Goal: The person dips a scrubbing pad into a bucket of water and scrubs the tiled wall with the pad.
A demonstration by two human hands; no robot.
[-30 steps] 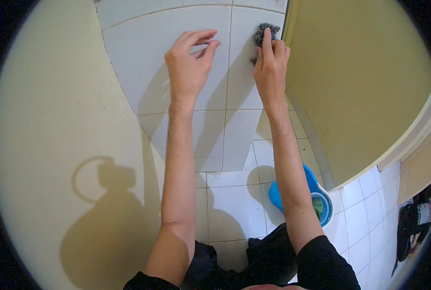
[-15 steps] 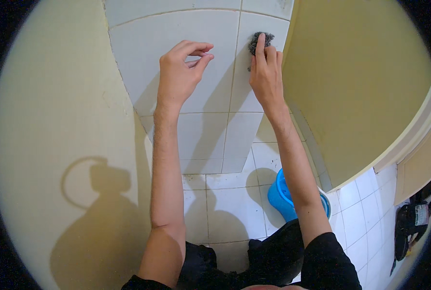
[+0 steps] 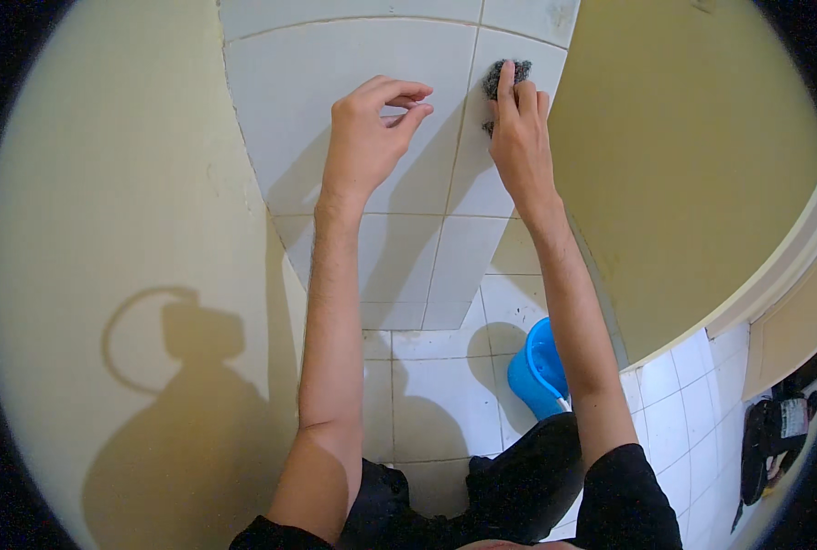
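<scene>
My right hand (image 3: 522, 133) presses a dark grey steel wool scourer (image 3: 508, 78) flat on a white wall tile, close to the tiled block's right edge. The index finger stretches over the scourer, and a tuft of it pokes out beside the thumb. My left hand (image 3: 372, 133) hovers before the larger tile to the left. Its fingers are curved, with a gap between them and the thumb, and nothing shows in it. White tiles (image 3: 271, 92) with grout lines face me.
A blue bucket (image 3: 535, 376) stands on the white tiled floor (image 3: 445, 394), partly behind my right forearm. Cream walls rise left (image 3: 133, 202) and right (image 3: 683, 183). Black items (image 3: 775, 431) lie at the far right. My shadow falls on the left wall.
The whole view has shifted slightly, so the tiles and both hands appear farther right. The scourer sits a little nearer the vertical grout line. The left hand keeps its pose.
</scene>
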